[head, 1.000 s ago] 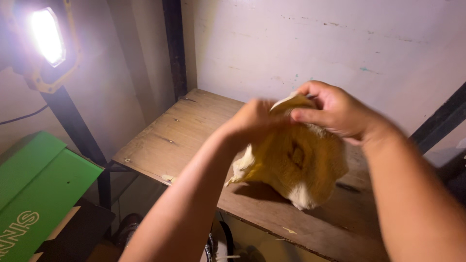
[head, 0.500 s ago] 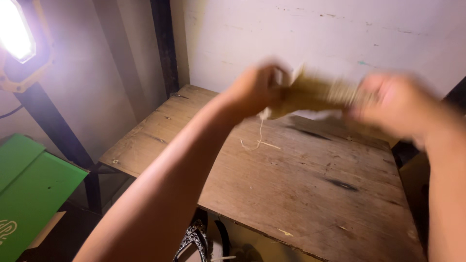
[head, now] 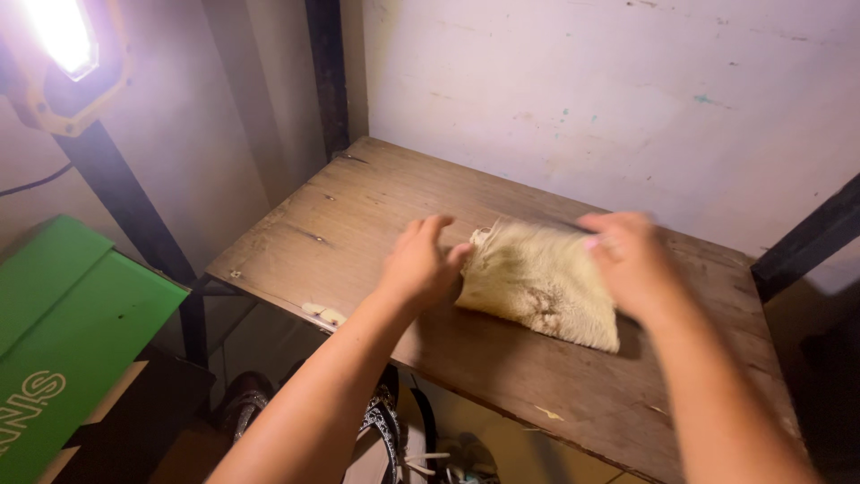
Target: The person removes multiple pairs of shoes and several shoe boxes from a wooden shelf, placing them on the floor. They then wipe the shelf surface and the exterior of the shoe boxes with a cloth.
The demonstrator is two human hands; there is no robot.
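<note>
Lowered from mid-air: cream cloth [head: 540, 282] flat on surface [head: 358, 215], between left hand [head: 421, 264] and right hand [head: 632, 260], both pressing open-palmed. Risk: fold slipping, bunching.

Both forearms are bare, with no sleeves in view. The left hand [head: 419, 264] and right hand [head: 632, 260] wear no gloves. No rings or watch show.
</note>
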